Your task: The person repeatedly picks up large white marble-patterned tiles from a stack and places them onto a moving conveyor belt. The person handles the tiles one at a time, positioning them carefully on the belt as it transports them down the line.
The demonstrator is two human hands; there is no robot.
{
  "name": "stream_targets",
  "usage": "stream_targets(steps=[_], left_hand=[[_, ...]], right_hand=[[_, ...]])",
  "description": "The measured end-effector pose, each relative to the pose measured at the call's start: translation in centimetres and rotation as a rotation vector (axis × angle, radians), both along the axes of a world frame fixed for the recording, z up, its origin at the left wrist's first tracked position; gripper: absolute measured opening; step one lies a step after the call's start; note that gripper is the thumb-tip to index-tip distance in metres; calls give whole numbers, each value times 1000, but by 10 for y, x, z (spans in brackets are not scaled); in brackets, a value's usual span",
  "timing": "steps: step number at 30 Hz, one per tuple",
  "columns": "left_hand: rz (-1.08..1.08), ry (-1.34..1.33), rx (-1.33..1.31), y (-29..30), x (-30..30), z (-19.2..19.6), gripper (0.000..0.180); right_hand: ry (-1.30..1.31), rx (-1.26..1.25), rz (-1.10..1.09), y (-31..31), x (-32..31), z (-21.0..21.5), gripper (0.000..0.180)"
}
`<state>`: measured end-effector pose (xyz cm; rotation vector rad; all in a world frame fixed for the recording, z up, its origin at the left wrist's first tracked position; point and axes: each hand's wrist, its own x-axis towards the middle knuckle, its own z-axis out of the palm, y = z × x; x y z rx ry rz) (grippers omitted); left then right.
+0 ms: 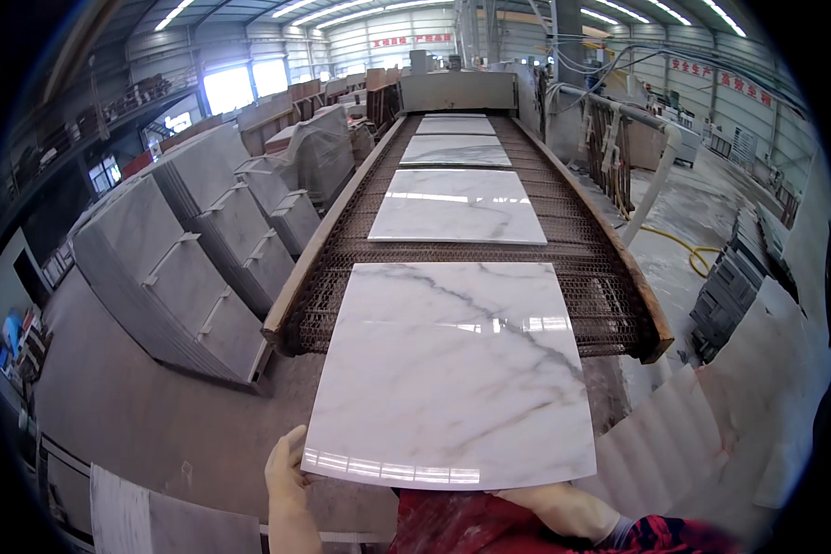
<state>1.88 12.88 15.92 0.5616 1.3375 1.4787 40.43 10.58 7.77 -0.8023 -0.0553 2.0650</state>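
Note:
A large polished white marble slab (452, 369) with grey veins lies in front of me, its far part over the end of a mesh conveyor belt (605, 305) and its near part out past the belt. My left hand (288, 466), in a pale glove, is closed on the slab's left edge near the front corner. Under the near edge, right of the middle, my right hand (559, 508) holds the slab from below; its fingers are hidden beneath the stone. Farther up the belt lies a second marble slab (457, 208), with several more behind it.
Stacks of stone slabs (166, 258) lean on the left. At the lower left are more pale slabs (171, 522). On the right stand a pale pipe rail (651, 185), a yellow hose (688, 245), dark stacked pieces (739, 286) and light sheets (711, 415). Wooden rails edge the belt.

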Motion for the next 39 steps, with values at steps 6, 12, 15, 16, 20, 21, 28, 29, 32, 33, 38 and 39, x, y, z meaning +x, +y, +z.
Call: stream_targets(steps=[6,12,15,16,20,21,28,29,32,33,38,39], left_hand=[[21,3,-191,-63,-71,-105,49],[-47,177,-465,-116,-86,-146,49],[-152,378,-420,-119,-44,-85,47],[-192,481,-447,-121,-41,-85,47],[-242,691,-535,-128,-35,-74,45],[-248,728,-553,-127,-34,-74,45],[-299,956,-496,-133,-66,-135,46],[-358,977,-491,-132,-70,-144,45],[-457,987,-507,-122,-70,-156,44],[-467,978,-514,-120,-68,-158,44],[-483,967,-539,-110,-59,-161,43],[-492,967,-537,-107,-57,-162,43]], right_hand=[[-7,-22,-9,4,2,0,47],[-26,-25,-28,5,0,-1,47],[-28,-25,-29,7,-4,2,47],[-33,-24,-27,8,-3,3,47],[-51,-20,-32,6,-2,9,47],[-57,-19,-32,5,-1,11,47],[-59,-19,-44,-6,4,16,46],[-60,-19,-50,-8,6,16,46],[-72,-7,-78,-13,8,20,46],[-68,-12,-80,-17,11,20,46],[-56,4,-90,-20,14,17,46],[-56,8,-95,-20,15,18,46]])
